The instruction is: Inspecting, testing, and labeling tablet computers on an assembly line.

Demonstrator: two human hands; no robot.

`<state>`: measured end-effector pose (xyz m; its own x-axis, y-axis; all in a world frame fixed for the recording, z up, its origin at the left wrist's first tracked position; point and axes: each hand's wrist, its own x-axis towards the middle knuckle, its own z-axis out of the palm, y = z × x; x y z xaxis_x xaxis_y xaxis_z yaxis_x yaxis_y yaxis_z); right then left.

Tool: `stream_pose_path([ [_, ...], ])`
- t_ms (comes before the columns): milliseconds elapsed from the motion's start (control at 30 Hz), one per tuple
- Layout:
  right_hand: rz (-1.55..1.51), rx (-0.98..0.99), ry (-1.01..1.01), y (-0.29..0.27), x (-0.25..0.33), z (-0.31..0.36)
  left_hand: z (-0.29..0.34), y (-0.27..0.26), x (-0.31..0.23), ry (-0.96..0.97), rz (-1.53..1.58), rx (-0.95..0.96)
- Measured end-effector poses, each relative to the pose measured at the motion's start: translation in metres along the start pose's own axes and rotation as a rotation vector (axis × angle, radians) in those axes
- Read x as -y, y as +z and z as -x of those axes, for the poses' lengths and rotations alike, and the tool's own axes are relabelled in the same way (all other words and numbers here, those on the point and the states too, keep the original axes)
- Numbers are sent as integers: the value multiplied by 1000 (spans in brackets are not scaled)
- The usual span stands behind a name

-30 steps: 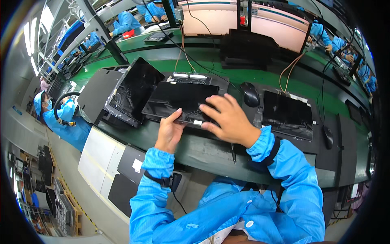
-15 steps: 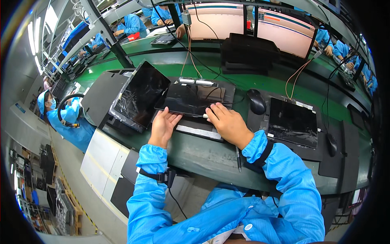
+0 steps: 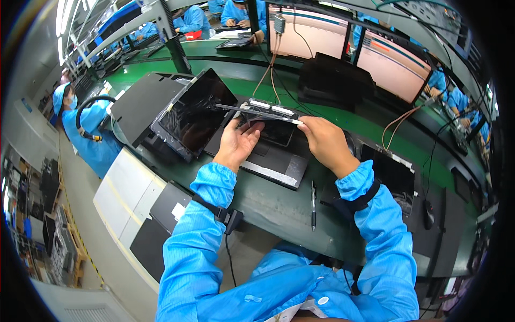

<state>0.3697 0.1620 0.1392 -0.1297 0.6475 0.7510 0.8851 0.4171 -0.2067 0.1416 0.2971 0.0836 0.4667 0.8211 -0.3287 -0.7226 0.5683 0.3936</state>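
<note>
A thin dark flat screen panel (image 3: 257,112) is tilted up and seen nearly edge-on above a black fixture (image 3: 268,161) with a pale strip along its near edge. My right hand (image 3: 328,144) pinches the panel's right end, at a small white tab. Palm up, my left hand (image 3: 240,143) lies just below the panel with its fingers stretched out and loosely apart; whether they touch its underside is hard to see. A dark glossy surface (image 3: 279,132) shows in the fixture, with white blocks (image 3: 272,108) behind it.
Left of the fixture leans a film-covered black screen (image 3: 199,110). Another screen (image 3: 394,177) lies at the right, near a mouse (image 3: 428,214). A pen (image 3: 313,206) rests on the green bench. Monitors (image 3: 308,31) and hanging cables stand behind; a co-worker (image 3: 88,126) is at the left.
The panel has risen from lying over the fixture to a steep tilt. My right hand has gone from pressing on it to pinching its end. The view has shifted slightly.
</note>
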Motion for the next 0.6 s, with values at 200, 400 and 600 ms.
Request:
stream_pose_path([
  [200, -16, 32, 5, -3, 3, 5, -22, -23, -1, 70, -38, -24],
  [400, -17, 42, -6, -7, 0, 14, -8, -17, -11, 195, -261, 4],
  [600, 200, 51, -181, 12, 21, 48, 23, 0, -28, 156, 230, -212],
])
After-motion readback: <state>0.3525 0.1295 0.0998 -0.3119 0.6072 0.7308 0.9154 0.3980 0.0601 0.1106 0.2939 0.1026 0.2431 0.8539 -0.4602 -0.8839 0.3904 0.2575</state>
